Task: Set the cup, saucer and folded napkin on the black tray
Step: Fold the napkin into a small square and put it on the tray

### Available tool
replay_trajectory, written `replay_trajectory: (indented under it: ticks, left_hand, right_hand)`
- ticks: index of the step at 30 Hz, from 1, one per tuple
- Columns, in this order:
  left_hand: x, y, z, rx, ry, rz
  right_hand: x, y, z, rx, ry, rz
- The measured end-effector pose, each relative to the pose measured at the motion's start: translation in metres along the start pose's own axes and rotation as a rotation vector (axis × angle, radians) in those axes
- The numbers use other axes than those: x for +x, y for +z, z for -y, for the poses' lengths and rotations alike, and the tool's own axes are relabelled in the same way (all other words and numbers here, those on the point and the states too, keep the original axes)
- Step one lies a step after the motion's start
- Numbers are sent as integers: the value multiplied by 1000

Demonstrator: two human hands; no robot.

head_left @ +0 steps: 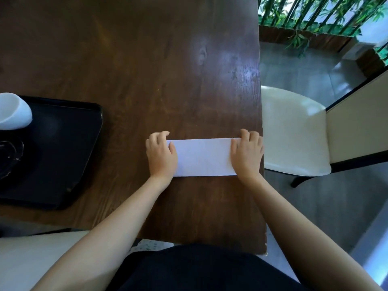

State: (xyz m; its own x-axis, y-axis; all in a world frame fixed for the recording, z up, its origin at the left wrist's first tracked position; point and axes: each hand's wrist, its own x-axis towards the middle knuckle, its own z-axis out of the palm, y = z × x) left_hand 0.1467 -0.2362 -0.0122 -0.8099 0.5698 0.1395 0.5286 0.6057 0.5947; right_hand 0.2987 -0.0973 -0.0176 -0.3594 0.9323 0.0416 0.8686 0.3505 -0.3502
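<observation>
A white napkin [202, 157], folded into a long flat rectangle, lies on the dark wooden table [147, 70] near its right edge. My left hand [161, 156] presses on its left end and my right hand [247, 154] on its right end, fingers curled over the far edge. The black tray [63, 148] sits at the left of the table. A white cup [13, 111] stands on the tray's far left part, cut by the frame edge. In front of the cup a clear glass saucer [9, 156] rests on the tray, partly out of view.
A cream chair [294, 131] stands right of the table, close to my right hand. Another cream seat [31, 259] is at the bottom left. Grey floor and green bamboo plants [315, 15] lie beyond the table's right edge.
</observation>
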Motion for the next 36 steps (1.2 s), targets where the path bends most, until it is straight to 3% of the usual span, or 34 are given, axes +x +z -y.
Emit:
replay_trajectory:
  ticks: [3, 5, 7, 13, 20, 24, 29, 31, 33, 34, 36]
  left_hand:
    - [-13, 2, -3, 120, 280, 13]
    - [-21, 9, -2, 225, 393, 142]
    - [-24, 17, 3, 326, 393, 263]
    - [-23, 26, 16, 457, 334, 348]
    - [-21, 28, 18, 455, 303, 351]
    - [-20, 24, 21, 472, 295, 367]
    - [5, 6, 16, 535, 101, 265]
    - [5, 13, -23, 446, 263, 182]
    - [-11, 32, -66, 363, 491, 207]
    - [-20, 41, -77, 352, 533, 249]
    - [-33, 57, -74, 371, 444, 364]
  right_hand:
    - [-10, 2, 23, 37, -255, -35]
    - [-21, 9, 42, 90, -479, 79]
    - [-33, 20, 52, 34, -579, 239]
    - [-39, 41, 45, -135, -558, 261]
    - [-19, 19, -16, -320, -422, 180]
    - [-16, 16, -25, -290, -410, 213]
    - [-14, 20, -26, -270, -410, 224]
    - [-15, 19, -26, -253, -412, 215]
    - [-14, 18, -26, -206, -414, 221]
    - [-15, 17, -26, -201, -424, 223]
    - [-16, 18, -27, -201, -441, 213]
